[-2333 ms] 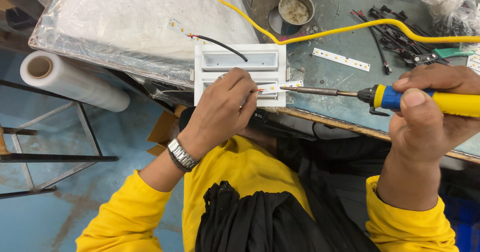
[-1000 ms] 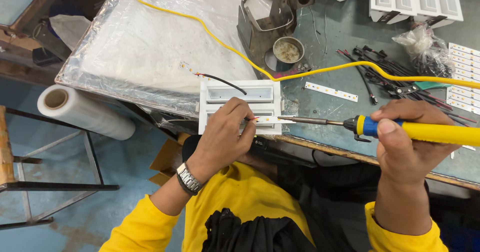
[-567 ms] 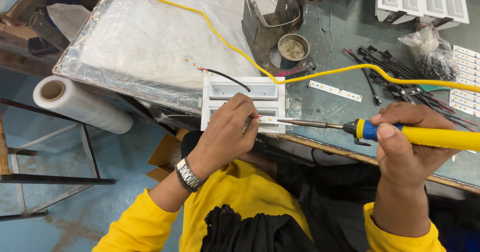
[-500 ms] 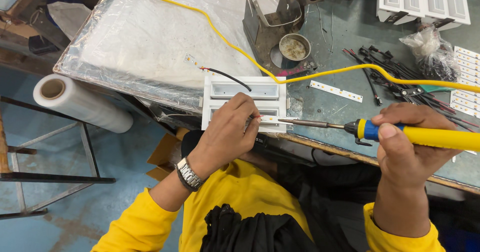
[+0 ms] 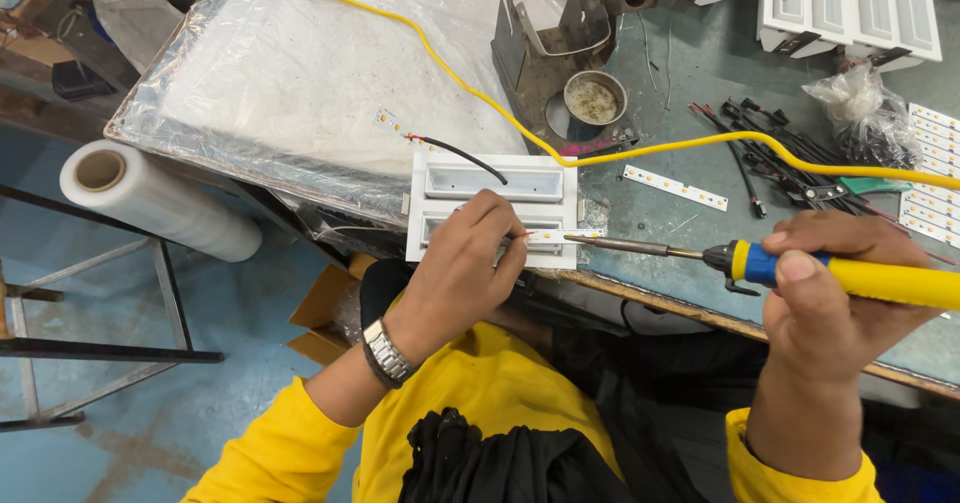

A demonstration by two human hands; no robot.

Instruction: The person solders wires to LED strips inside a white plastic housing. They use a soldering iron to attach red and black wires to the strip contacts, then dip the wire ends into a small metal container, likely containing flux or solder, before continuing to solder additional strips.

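Note:
A white two-channel lamp housing [image 5: 492,185] lies at the bench's near edge. My left hand [image 5: 460,263] rests on its front channel, pinching a thin red wire against a small LED strip [image 5: 552,235] there. My right hand [image 5: 830,298] grips a soldering iron [image 5: 800,268] with a blue collar and yellow handle; its metal tip points left and sits at the end of that strip. A black wire [image 5: 470,155] curls over the housing's rear channel. The iron's yellow cable [image 5: 640,148] runs across the bench.
A plastic-wrapped white panel [image 5: 300,73] covers the bench's left. A metal iron stand with a round tin [image 5: 592,98] sits behind the housing. Loose LED strips [image 5: 673,186], black connector wires [image 5: 770,143], and more white housings [image 5: 850,8] lie right. A film roll [image 5: 150,198] sits below left.
The view has shifted slightly. My left hand has stayed on the housing while the iron's tip has moved in to the strip by my fingertips.

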